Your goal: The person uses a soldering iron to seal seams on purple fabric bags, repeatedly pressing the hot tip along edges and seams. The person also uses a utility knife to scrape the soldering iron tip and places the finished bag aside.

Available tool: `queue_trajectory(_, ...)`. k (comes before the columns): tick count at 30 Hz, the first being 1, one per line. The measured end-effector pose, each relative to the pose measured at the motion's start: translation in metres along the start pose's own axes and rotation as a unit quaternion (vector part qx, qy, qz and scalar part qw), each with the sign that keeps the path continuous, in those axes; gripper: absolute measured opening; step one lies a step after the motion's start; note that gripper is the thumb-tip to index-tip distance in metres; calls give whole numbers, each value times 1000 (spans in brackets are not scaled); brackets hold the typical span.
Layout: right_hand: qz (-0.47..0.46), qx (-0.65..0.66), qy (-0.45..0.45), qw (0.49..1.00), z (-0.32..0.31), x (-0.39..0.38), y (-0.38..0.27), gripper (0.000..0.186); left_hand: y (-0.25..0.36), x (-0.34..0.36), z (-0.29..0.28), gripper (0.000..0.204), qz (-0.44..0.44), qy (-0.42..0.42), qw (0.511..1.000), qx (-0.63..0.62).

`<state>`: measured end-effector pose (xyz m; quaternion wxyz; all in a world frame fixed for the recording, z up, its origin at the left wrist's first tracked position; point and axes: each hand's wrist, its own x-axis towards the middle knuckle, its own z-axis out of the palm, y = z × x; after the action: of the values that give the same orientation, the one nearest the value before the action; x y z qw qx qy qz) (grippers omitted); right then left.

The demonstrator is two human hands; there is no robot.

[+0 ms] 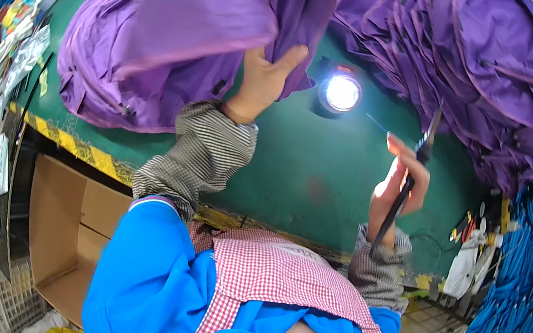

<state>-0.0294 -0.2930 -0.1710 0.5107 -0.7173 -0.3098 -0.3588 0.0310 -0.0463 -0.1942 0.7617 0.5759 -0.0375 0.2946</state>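
Evidently the left hand (260, 88) props the purple fabric (197, 18) above the green tabletop (271, 190) (hidden fingers, so I can't tell its grip); the right hand (390, 186) clasps a pointed black-handled tool (394, 211), probably scissors, near a lit lamp (342, 92), presumably set for close work.

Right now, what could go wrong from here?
The right grip holds a pointed tool with its tip toward the right pile of purple cloth; a careless move might snag or nick it. The raised cloth is close to the lit lamp in this view and could brush or knock it. The left grip has its fingers partly hidden by that cloth, so a slip might go unnoticed.
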Motion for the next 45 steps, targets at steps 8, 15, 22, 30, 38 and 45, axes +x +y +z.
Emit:
queue_trajectory(8, 35, 25, 164, 985, 60, 27, 61, 39, -56, -94, 53, 59, -131, -71, 989, 18)
queue_trajectory(15, 68, 6, 136, 988, 50, 47, 73, 39, -38, -72, 60, 22, -207, -1, 971, -121)
queue_trajectory(22, 78, 56, 98, 991, 59, 40, 73, 42, -41, -64, 48, 35, -262, -103, 954, -103)
queue_trajectory(30, 101, -33, 116, 988, 54, 38, 69, 34, -29, -66, 65, 25, -243, -135, 958, 63)
queue_trajectory(38, -33, -103, 30, 994, -13, -34, 3, 17, -41, -68, 67, 24, -217, -143, 965, 29)
queue_trajectory(45, -69, -139, -22, 988, -4, -50, 6, 10, -44, -67, 66, 22, -204, -144, 967, 43)
